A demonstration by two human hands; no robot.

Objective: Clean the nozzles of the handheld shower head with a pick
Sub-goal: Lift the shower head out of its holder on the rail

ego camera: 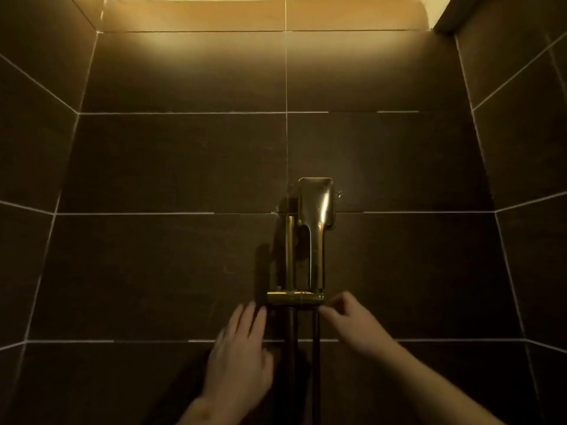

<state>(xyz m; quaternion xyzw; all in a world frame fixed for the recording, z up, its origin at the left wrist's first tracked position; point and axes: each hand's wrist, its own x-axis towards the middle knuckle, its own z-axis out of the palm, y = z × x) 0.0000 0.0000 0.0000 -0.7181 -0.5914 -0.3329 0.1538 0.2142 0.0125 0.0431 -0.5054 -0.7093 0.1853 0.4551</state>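
Dark brown tiled walls (pixel 171 161) with pale grout lines enclose a dim shower, lit warmly from above; the gold handheld shower head (pixel 316 207) stands upright in its holder (pixel 296 298) on the back wall, beside a gold rail (pixel 289 250); two dark hoses (pixel 316 348) hang below. The left hand (pixel 242 348), grip wide with straight fingers, reaches just left of the holder; the right hand (pixel 349 320), fingers curled, pinches at the holder's right end.
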